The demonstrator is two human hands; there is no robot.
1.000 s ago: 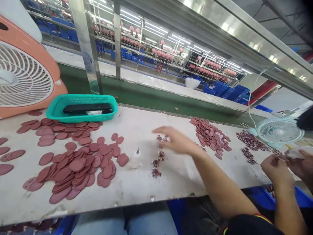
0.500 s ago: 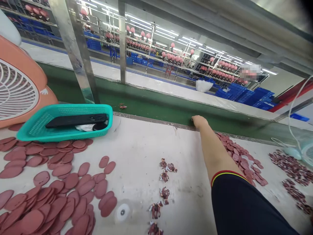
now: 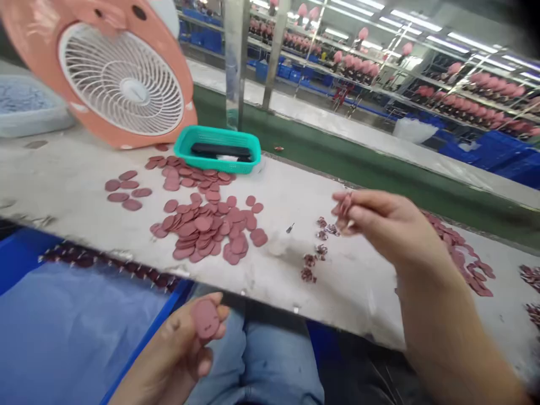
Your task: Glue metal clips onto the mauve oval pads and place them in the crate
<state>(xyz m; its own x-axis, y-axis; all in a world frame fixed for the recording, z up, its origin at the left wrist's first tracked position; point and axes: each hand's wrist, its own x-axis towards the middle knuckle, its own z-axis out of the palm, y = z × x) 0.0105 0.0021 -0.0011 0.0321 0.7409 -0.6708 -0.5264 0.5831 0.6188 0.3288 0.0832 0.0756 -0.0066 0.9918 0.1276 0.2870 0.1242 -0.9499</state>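
Low at the table's front edge, my left hand (image 3: 175, 340) pinches a flat dusky-red oval disc (image 3: 206, 319) with two small slits in its face. My right hand (image 3: 386, 222) is over the table, its thumb and fingertips closed on a small reddish-brown piece (image 3: 346, 205), too blurred to name exactly. Just left of that hand lie several small brown-and-white figures (image 3: 321, 250) in a loose row. A heap of similar dusky-red oval discs (image 3: 206, 225) covers the table's middle left.
A teal basket (image 3: 255, 163) holding a dark flat object stands behind the heap, beside an orange fan (image 3: 135, 90). The green belt (image 3: 304, 126) runs along the back. More discs (image 3: 472, 264) lie right of my forearm. Blue bin (image 3: 84, 326) at lower left.
My right hand has come back from the belt's near edge, now with a small reddish-brown piece. My left hand has come into view with a disc. The view has swung left.
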